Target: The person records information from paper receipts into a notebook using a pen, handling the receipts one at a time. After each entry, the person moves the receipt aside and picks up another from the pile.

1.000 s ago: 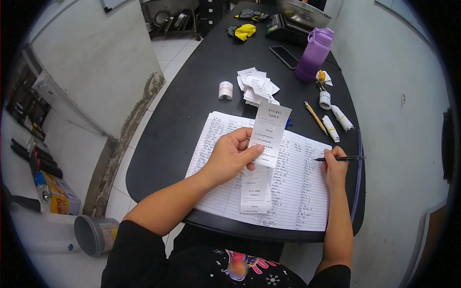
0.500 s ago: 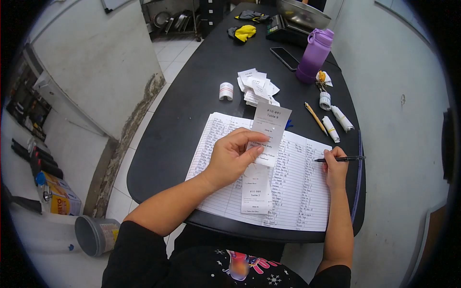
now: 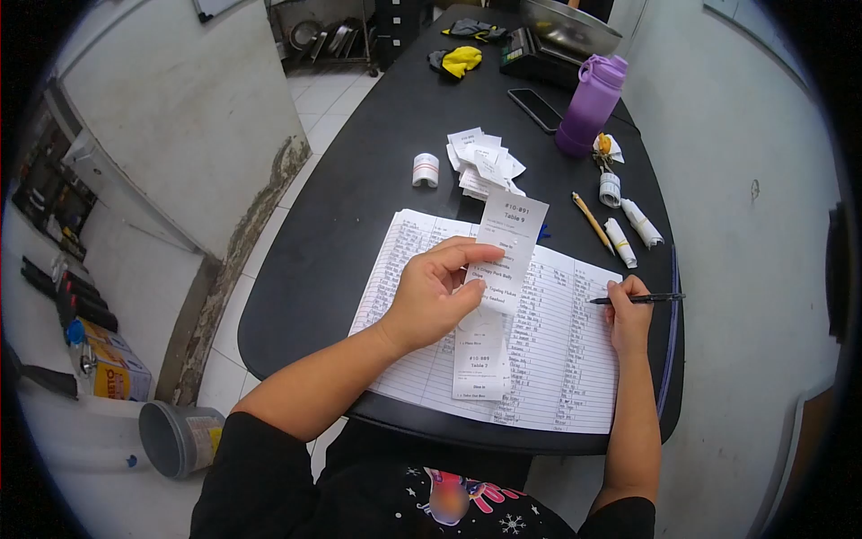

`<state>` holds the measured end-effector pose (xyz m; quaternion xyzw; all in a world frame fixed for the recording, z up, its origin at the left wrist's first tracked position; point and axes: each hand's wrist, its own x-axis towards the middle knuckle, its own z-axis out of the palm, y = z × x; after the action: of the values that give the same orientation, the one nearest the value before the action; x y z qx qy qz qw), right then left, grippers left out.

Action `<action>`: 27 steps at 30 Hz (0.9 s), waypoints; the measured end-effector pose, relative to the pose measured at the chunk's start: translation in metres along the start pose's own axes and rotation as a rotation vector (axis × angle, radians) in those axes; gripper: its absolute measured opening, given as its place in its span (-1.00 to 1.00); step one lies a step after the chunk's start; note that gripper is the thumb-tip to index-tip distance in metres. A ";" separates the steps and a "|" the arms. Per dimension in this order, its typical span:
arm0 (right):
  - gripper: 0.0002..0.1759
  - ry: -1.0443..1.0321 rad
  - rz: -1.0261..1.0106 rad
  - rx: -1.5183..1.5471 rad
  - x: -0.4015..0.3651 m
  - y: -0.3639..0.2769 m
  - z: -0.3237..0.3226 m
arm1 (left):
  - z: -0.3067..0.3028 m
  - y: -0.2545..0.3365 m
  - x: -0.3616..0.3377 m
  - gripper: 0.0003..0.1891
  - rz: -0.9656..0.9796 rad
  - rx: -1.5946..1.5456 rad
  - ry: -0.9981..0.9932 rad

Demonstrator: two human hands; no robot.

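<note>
An open lined notebook [image 3: 566, 359] with handwritten columns lies on the black table [image 3: 341, 198]. My left hand [image 3: 440, 292] pinches a long printed receipt [image 3: 514, 225] between thumb and fingers, over the notebook's middle. The receipt's upper part reads "Table 9", and a lower printed strip [image 3: 479, 368] hangs or lies below it on the pages. Over the right page, my right hand [image 3: 630, 310] is closed round a black pen [image 3: 660, 297], with the pen pointing left. Beyond the notebook sits a pile of crumpled receipts [image 3: 485, 162].
A curled paper roll [image 3: 425, 171] is left of the pile. On the right are a purple bottle [image 3: 593, 103], a phone [image 3: 535, 110], a wooden pen [image 3: 593, 223] and rolled papers [image 3: 641, 223]. Farther back are yellow-grey gloves [image 3: 460, 61] and a scale [image 3: 530, 54] under a metal bowl [image 3: 570, 25].
My left thumb has shifted slightly left and down on the receipt, uncovering more of its print. My right hand and the pen look nearly unchanged.
</note>
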<state>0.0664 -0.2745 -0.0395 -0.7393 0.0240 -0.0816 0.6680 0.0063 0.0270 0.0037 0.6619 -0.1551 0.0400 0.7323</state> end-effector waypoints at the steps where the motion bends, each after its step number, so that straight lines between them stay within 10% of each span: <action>1: -0.67 0.000 -0.003 -0.010 0.000 0.000 0.000 | 0.000 -0.001 0.000 -0.62 0.007 -0.002 -0.004; 27: -0.69 0.158 0.024 -0.075 -0.136 -0.012 -0.043 | 0.001 -0.012 -0.001 -0.63 0.001 0.088 0.090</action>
<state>-0.0753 -0.2954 -0.0354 -0.7546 0.0883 -0.1309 0.6369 0.0083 0.0243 -0.0077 0.6910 -0.1205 0.0770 0.7085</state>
